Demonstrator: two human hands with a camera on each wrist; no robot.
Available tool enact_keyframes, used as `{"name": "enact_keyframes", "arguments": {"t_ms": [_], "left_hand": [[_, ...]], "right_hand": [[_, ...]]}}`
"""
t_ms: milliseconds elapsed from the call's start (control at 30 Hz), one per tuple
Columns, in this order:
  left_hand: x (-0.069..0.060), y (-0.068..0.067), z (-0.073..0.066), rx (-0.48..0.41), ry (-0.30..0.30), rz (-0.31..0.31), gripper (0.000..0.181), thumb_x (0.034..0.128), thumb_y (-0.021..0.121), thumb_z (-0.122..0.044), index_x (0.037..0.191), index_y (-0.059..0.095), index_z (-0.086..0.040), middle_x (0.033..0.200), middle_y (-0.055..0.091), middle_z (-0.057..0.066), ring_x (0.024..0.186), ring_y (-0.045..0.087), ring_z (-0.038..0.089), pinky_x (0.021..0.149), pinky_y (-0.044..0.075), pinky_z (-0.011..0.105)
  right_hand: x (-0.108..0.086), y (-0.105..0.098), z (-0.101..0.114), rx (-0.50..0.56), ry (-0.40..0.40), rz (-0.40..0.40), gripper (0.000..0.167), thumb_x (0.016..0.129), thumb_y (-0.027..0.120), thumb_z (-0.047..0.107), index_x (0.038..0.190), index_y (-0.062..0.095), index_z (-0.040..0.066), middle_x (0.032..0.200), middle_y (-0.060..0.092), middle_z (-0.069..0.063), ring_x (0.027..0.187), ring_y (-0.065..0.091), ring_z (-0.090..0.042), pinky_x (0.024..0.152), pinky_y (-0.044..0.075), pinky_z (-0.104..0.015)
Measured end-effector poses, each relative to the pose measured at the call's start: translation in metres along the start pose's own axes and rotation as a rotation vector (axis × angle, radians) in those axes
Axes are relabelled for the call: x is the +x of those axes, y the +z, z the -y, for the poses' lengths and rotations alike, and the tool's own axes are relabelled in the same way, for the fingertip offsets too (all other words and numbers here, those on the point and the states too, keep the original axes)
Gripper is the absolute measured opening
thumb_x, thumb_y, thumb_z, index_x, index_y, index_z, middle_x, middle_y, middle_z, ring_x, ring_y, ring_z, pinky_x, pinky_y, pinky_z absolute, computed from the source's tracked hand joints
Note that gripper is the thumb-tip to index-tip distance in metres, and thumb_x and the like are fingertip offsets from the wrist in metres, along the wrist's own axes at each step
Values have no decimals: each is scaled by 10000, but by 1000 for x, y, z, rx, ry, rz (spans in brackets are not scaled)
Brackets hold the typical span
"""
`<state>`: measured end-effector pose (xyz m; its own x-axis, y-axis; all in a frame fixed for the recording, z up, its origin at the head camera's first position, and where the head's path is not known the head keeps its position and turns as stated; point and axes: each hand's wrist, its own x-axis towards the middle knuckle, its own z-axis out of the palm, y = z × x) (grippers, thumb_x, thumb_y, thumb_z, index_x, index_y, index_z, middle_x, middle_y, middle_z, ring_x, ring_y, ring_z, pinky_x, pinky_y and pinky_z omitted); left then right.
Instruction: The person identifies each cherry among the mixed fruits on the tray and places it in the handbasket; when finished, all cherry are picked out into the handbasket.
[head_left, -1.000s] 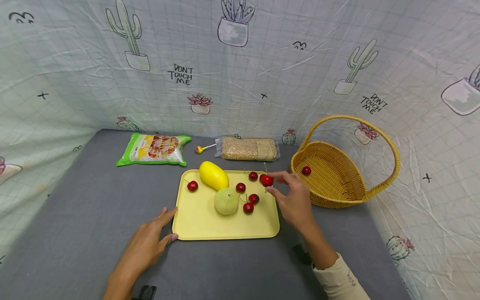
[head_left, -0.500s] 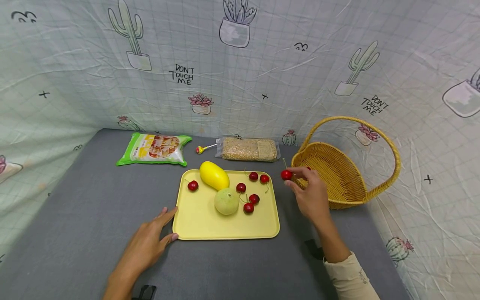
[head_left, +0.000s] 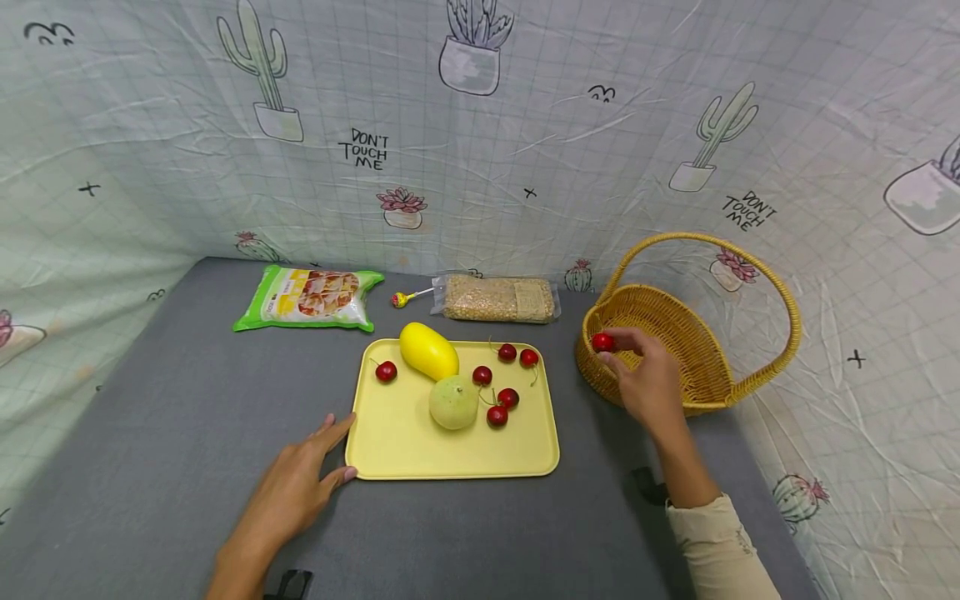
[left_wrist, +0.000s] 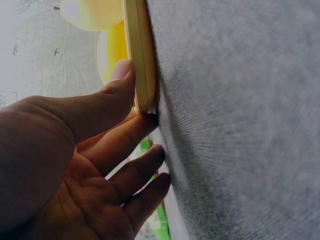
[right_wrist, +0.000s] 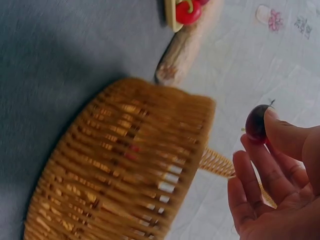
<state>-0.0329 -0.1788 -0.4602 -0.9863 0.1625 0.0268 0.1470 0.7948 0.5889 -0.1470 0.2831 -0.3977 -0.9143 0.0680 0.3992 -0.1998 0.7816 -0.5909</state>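
Between thumb and fingertips, my right hand (head_left: 651, 377) pinches a cherry (head_left: 602, 342) over the near left rim of the wicker basket (head_left: 660, 400). In the right wrist view the cherry (right_wrist: 257, 123) looks dark and is held above the basket wall (right_wrist: 115, 165). My left hand (head_left: 298, 477) rests at the left edge of the yellow tray (head_left: 450, 454), its thumb and fingers touching the rim. On that tray lie a yellow mango-shaped fruit (head_left: 428, 352), a round pale green fruit (head_left: 453, 402) and several cherries (head_left: 482, 376). My right hand hides part of the basket's inside.
Behind the tray lie a green-edged food packet (head_left: 311, 298), a lollipop (head_left: 403, 298) and a clear bag of grain (head_left: 497, 298). The basket's tall handle (head_left: 787, 308) arches up at the right. A cactus-printed cloth (head_left: 480, 150) hangs around the grey table (head_left: 187, 400).
My right hand has carried the cherry rightward from the tray to above the basket rim. Another cherry stayed behind at the tray's upper right. My left hand has kept its place.
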Motion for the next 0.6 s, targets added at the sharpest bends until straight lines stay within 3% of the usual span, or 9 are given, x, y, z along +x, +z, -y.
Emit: {"name": "enact_keyframes", "arguments": {"t_ms": [267,600], "left_hand": [[0,0,0,1,1,2,759,868,875,-119,1552,550,-71,1544,545,283,1416,561,472,1083,501,672],[1,-1,0,1,-2,6,758,870,873,-117,1553,546,-64,1548,544,277,1425,553,468,1092,495,672]], "right_hand": [[11,-8,-20,-36,33,34,303,928,833,104,1213,751,45,1165,750,-243,1108,707,-434,998,508,-618],[25,-19,-40,-70,87,99,295,968,792,107,1251,733,47,1214,753,-235,1144,702,-442,963,542,-601]]}}
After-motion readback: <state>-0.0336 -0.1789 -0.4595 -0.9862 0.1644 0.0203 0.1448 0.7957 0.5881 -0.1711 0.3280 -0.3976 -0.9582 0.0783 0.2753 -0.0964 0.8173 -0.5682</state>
